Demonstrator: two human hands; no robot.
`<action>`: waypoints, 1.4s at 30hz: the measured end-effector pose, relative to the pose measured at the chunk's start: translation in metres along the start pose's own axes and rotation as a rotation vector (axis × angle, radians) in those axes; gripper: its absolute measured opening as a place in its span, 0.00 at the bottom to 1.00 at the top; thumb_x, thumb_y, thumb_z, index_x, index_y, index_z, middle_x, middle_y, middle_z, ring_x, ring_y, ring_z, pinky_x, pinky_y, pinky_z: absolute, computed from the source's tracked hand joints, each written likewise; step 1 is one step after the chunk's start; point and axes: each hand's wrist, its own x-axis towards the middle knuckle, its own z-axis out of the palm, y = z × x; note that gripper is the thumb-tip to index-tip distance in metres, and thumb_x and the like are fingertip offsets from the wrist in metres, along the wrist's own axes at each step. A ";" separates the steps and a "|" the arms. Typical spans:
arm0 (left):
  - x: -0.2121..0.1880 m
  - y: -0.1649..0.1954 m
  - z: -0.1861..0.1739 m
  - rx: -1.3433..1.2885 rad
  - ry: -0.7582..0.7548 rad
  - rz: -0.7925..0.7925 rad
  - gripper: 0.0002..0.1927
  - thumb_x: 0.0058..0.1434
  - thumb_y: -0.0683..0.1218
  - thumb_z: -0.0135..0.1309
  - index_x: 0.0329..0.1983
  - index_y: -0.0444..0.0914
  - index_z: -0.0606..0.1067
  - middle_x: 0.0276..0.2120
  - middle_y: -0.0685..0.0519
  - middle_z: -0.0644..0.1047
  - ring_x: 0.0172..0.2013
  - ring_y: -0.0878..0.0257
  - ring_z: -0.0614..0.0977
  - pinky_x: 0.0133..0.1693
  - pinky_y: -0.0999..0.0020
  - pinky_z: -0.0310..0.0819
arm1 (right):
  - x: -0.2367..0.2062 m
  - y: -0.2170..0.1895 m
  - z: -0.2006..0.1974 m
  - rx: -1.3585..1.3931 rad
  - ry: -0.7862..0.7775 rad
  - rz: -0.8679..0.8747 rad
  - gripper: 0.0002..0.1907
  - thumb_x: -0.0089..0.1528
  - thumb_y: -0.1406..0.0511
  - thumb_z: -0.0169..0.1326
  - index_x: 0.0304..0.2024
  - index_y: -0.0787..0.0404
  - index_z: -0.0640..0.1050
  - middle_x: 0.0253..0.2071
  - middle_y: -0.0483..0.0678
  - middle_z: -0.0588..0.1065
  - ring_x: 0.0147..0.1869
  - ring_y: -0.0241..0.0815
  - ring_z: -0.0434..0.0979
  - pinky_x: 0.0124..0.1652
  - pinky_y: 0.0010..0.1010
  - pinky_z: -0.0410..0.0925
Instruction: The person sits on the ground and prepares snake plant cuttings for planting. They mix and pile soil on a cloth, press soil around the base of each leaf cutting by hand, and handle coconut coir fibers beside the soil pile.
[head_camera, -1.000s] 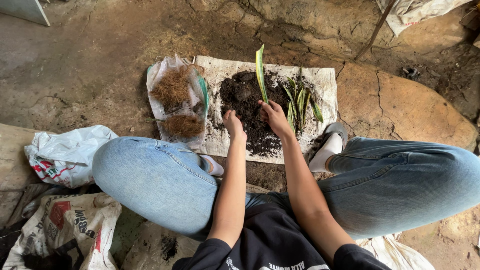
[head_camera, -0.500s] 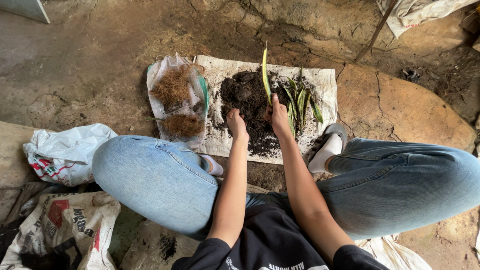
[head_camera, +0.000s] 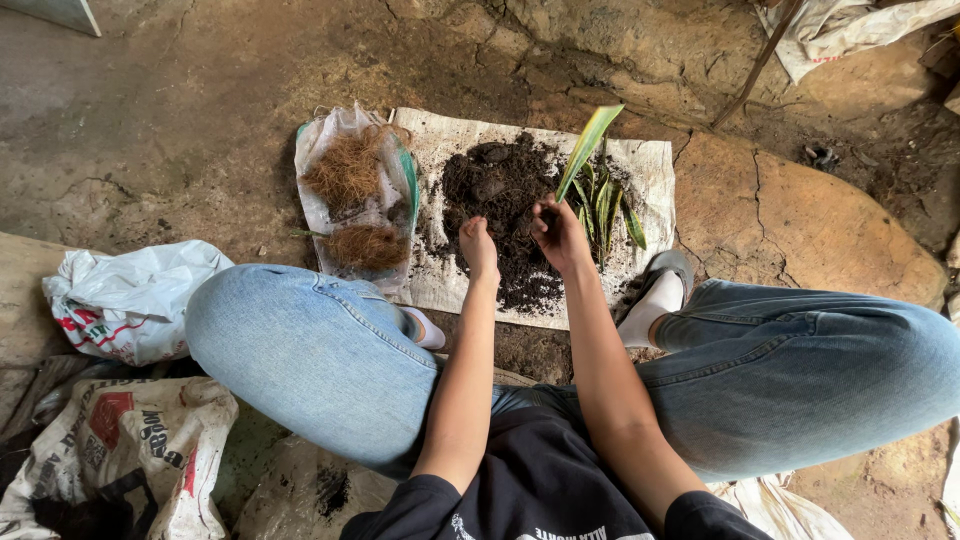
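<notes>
At the far left we see a crumpled white plastic bag on the ground, with a printed sack below it. Next comes the clear bag of brown coconut fibre, lying open and just beside the white sheet spread on the dirt floor. On that sheet sits the pile of dark soil.

Our left hand rests on the soil with its fingers curled down into it; whether they grip anything we cannot tell. Our right hand pinches the base of 1 long green-yellow leaf cutting, holding it upright over the soil.

We judge the work partway: soil is heaped, 1 cutting is in hand, and the other small cuttings lie unplanted at the right of the pile. Knees hem in both sides; open room lies ahead, past the sheet's far edge, with the flat rock at right.
</notes>
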 end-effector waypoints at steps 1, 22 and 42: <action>-0.001 -0.006 0.001 0.083 -0.008 0.038 0.13 0.70 0.47 0.47 0.52 0.36 0.71 0.45 0.45 0.75 0.47 0.53 0.77 0.56 0.55 0.71 | 0.001 0.001 -0.002 0.017 0.016 0.038 0.05 0.72 0.65 0.46 0.47 0.60 0.70 0.31 0.45 0.72 0.26 0.31 0.67 0.25 0.19 0.64; 0.042 -0.008 0.014 -0.041 -0.242 0.026 0.31 0.68 0.67 0.38 0.58 0.39 0.69 0.45 0.51 0.74 0.50 0.60 0.76 0.52 0.58 0.68 | 0.075 0.037 0.036 -1.184 0.185 0.033 0.35 0.69 0.40 0.42 0.28 0.63 0.78 0.20 0.41 0.72 0.20 0.33 0.66 0.22 0.30 0.61; 0.091 -0.079 -0.023 -0.279 0.028 -0.274 0.16 0.71 0.55 0.49 0.55 0.43 0.74 0.38 0.53 0.73 0.33 0.65 0.75 0.32 0.69 0.76 | 0.097 0.062 -0.078 -1.664 -0.078 -0.078 0.10 0.63 0.67 0.57 0.46 0.63 0.81 0.42 0.51 0.81 0.42 0.44 0.83 0.43 0.35 0.75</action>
